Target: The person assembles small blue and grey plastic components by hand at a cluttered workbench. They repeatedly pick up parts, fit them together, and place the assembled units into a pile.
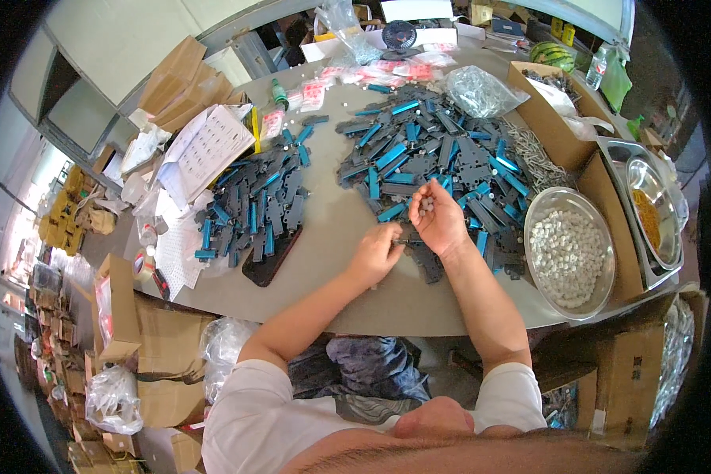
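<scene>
Here the right hand (438, 221) is raised a little above the table (332, 237), its fingers curled into a cup that holds a few small grey pellets (426, 205). The left hand (378, 254) lies low on the table just beside it, with the fingers closed on a dark grey plastic part (407, 239) which rests on the table surface between the two hands. Behind the hands there is a big heap of grey and blue parts (434, 150), spread over the middle of the table and reaching down to the right wrist. To the right of the right forearm stands a round metal bowl (536, 207) filled with pale pellets of the same kind. On the left side of the table a second group of parts (253, 205) lies in more tidy rows, partly on a dark flat tray (268, 267). A printed sheet (205, 146) lies beyond these rows, and cardboard boxes (178, 79) are stacked at the far left corner.
</scene>
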`<state>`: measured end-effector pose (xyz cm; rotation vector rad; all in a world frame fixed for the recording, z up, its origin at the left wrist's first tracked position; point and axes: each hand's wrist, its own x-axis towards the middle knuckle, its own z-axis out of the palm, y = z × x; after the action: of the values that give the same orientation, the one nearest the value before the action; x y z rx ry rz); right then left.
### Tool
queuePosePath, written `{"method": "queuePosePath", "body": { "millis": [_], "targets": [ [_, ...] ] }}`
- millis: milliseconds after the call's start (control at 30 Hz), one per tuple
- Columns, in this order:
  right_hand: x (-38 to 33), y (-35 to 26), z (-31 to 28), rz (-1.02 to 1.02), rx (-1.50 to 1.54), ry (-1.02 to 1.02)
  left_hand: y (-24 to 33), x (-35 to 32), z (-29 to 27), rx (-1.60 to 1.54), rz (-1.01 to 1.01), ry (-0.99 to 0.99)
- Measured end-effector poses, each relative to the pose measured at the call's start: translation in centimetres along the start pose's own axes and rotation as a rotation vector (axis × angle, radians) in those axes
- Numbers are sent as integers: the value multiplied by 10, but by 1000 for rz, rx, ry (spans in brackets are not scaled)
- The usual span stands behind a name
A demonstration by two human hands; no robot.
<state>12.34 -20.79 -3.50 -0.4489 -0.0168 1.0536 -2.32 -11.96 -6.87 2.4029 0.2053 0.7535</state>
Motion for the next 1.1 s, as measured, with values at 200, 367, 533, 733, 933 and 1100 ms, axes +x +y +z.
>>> {"method": "queuePosePath", "body": {
  "millis": [200, 367, 533, 733, 933, 1100],
  "targets": [
    [-2, 13, 6, 51, -168, -3, -11, 5, -27, -287, -258, 46],
    [-7, 22, 12, 222, -30, -149, 38, 46, -50, -262, 8, 167],
    [-11, 5, 13, 208, -75, -19, 35, 17, -69, -157, -242, -67],
    [-29, -30, 30, -188, -351, -54, 30, -60, -60, 83, 103, -418],
    [-114, -113, 12, -1240, -1478, 703, 85, 8, -28, -117, 233, -267],
    [-162, -137, -37, -1332, -1802, 990, 159, 91, 43, -676, 201, -159]
  ]
}}
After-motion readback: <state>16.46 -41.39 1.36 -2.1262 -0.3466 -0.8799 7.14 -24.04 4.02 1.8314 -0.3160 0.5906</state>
